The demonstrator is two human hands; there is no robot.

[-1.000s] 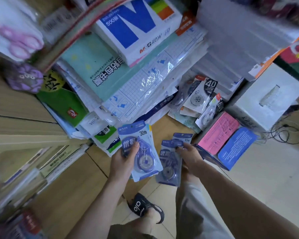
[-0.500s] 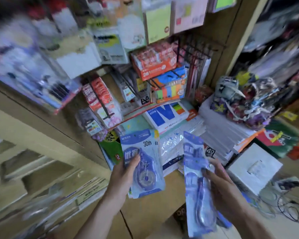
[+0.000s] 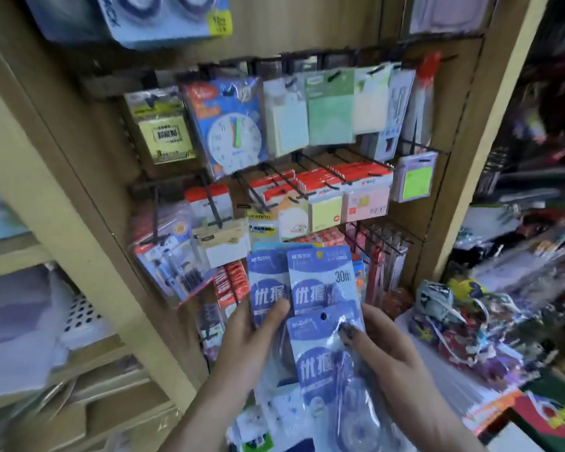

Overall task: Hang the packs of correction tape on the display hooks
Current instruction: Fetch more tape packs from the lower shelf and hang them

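Observation:
I hold a fan of blue correction tape packs in front of the hook display. My left hand (image 3: 253,334) grips the rear packs (image 3: 317,282), thumb across their fronts. My right hand (image 3: 382,347) grips the front pack (image 3: 320,363), thumb pressing on its clear blister near the hang hole. Black display hooks (image 3: 313,164) jut out of the wooden panel above the packs, and some at the lower right (image 3: 382,236) show bare wire.
Sticky notes (image 3: 327,210), a toy clock card (image 3: 232,128) and pen packs (image 3: 173,256) hang on the hooks. A wooden post (image 3: 463,164) borders the display on the right. Heaps of goods (image 3: 477,327) lie at the right, shelves (image 3: 46,321) at the left.
The view swung up from the floor stock to the hook display. Both hands rose and came together, so the packs now overlap in front of the hooks.

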